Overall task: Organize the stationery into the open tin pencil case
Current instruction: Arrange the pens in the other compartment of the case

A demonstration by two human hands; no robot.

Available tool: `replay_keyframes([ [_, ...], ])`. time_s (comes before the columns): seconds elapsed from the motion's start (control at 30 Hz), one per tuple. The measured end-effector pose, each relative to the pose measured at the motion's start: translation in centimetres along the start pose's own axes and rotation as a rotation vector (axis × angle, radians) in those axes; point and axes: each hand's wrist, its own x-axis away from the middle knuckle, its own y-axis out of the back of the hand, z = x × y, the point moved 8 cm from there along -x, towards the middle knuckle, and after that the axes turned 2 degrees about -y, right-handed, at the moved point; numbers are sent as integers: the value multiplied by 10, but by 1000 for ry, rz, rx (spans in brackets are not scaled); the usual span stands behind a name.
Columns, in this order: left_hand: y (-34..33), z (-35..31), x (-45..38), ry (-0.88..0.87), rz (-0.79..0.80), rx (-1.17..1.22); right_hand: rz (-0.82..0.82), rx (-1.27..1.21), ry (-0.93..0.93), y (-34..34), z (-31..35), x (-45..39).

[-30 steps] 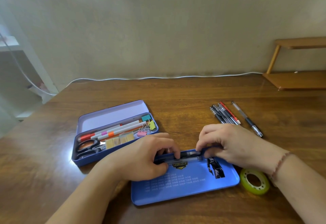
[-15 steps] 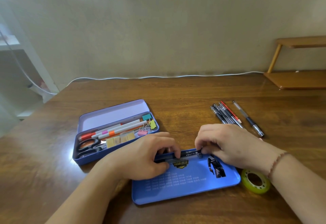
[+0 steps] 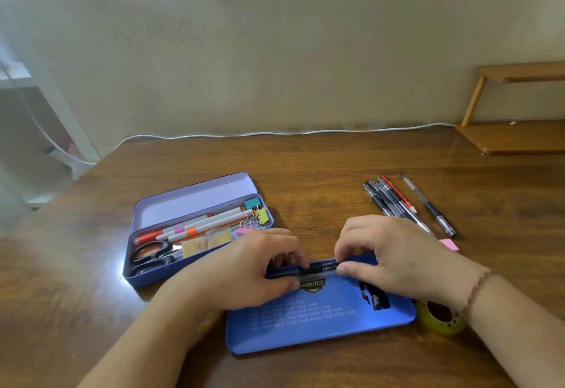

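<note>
Holding one dark pen [image 3: 318,268] by its two ends, the left hand [image 3: 244,274] and right hand [image 3: 394,260] pinch it tight, each grip closed on it, just over the far edge of a blue tin lid [image 3: 321,317]; the open tin pencil case [image 3: 195,228] sits to the left on the bench [image 3: 305,161] with scissors [image 3: 151,257] and markers [image 3: 201,225] inside; more pens [image 3: 394,201] lie near the right hand; a green tape roll [image 3: 440,317] is under the right wrist.

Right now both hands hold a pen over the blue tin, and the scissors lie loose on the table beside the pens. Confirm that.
Not quite. The scissors are not loose on the table; the head view shows them inside the open purple tin, at its left end. The rest stands: the left hand and right hand hold a pen over the blue tin.
</note>
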Motion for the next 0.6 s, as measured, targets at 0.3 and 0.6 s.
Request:
replay_keyframes([
  [0.3,6,2,2,-22,-58,-27,-316,-38,-286,47,-43,12],
  [0.6,-2,-3,-2,-40,-42,9,-143,206,-749,38,-80,21],
])
